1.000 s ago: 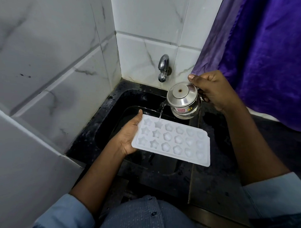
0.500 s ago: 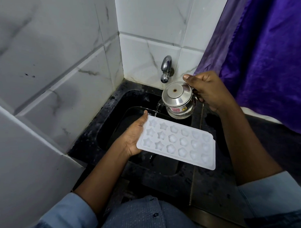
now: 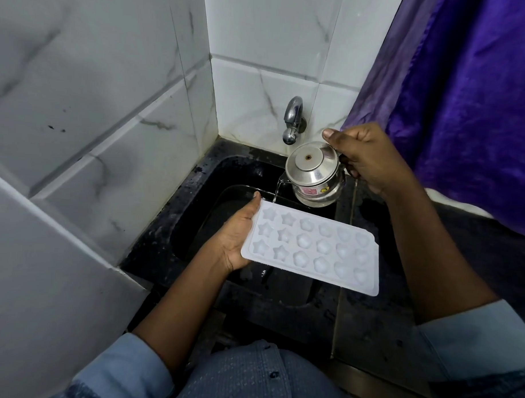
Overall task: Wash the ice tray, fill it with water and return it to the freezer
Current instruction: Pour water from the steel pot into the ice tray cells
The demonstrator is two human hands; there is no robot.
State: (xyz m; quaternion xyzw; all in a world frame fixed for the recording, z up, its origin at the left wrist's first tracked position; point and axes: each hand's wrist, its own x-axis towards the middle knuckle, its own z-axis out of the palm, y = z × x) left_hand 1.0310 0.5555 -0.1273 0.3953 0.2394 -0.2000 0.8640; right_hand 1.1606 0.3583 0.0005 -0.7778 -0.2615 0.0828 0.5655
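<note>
The left hand [image 3: 234,236] gripped the white ice tray [image 3: 313,248] by its short left edge and held it level over the black sink [image 3: 168,219], probably so that spills fell in. The right hand [image 3: 366,160] clasped the tilted steel kettle [image 3: 312,173], thumb by the lid, pouring water [image 3: 275,192] onto the tray's far left corner.

Marbled wall tiles [image 3: 109,110] (white), purple curtain [image 3: 466,116]
</note>
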